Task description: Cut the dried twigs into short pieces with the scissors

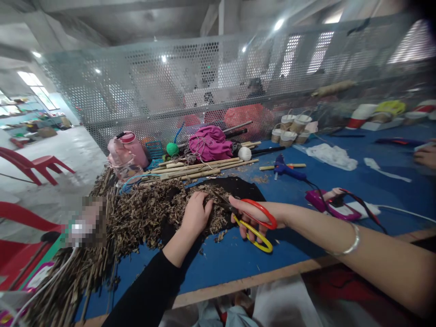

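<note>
My right hand grips a pair of scissors with one red and one yellow handle loop. The handles are spread apart, and the dark blades point left toward the dried plants. My left hand is curled down into the brown, brittle heads of these plants, close to the blade tips. Its fingertips are partly hidden among the pieces. Under the pile lies a black cloth. Long stems of the plants run to the lower left, past the table's edge.
Behind the pile lie bamboo sticks, a purple cloth bundle and a pink bottle. A blue glue gun with a cord rests to the right. A perforated metal screen borders the blue table. Another person's hand shows far right.
</note>
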The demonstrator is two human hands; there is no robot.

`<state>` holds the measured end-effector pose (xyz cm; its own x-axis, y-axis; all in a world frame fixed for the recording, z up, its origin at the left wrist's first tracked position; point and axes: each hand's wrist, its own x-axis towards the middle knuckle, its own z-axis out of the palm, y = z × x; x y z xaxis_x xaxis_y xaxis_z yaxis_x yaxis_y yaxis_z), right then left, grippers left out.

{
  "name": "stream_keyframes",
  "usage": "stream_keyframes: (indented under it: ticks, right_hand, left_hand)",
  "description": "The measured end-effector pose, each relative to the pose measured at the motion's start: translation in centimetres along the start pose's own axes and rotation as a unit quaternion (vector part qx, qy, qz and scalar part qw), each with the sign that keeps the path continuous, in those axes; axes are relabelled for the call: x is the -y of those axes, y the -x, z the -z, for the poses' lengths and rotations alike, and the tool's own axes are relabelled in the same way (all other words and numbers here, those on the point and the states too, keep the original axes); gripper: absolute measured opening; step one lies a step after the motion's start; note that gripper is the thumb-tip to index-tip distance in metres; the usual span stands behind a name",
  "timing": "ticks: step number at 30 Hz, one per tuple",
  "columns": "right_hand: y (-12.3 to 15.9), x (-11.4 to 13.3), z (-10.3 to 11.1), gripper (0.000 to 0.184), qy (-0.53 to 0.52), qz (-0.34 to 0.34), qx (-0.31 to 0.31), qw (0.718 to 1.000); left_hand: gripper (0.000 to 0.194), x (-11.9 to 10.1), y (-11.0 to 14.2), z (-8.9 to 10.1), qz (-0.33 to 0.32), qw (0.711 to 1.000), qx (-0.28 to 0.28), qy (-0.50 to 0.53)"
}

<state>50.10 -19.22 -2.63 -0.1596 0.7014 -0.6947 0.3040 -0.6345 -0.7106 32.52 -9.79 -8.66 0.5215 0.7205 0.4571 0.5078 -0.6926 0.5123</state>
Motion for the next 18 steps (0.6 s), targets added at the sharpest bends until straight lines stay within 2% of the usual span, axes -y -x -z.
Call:
stream_keyframes:
  ticks: [4, 7, 9, 12, 15, 18]
  right_hand:
    - [-1.2, 0.5, -0.5, 0.073, 0.002, 0.012, -0.018, 1.000]
    - [-2.0, 0.1, -1.3, 0.065, 0.015, 0.049, -0.079, 0.996]
    - [-2.6, -0.5, -1.8, 0.060, 0.063, 0.096, -0.135, 0.984]
    - [-3.0, -0.9, -2.2, 0.057, 0.163, 0.182, -0.196, 0.950]
    - [-2.5, -0.8, -2.0, 0.056, 0.224, 0.212, -0.202, 0.930]
    - [-1.2, -0.7, -1.6, 0.055, 0.196, 0.172, -0.165, 0.951]
  left_hand:
    - [0.013, 0.1, 0.0, 0.5, -0.036, 0.998, 0.024, 0.035]
    - [0.014, 0.1, 0.0, 0.5, -0.037, 0.998, 0.041, 0.040]
    - [0.014, 0.1, -0.1, 0.4, -0.022, 0.998, 0.046, 0.032]
    - [0.014, -0.1, -0.1, 0.3, 0.003, 0.999, 0.048, 0.016]
    - [0.016, -0.3, -0.1, 0.5, 0.022, 0.999, 0.046, 0.002]
    - [0.019, -0.3, -0.1, 0.6, 0.043, 0.998, 0.047, -0.018]
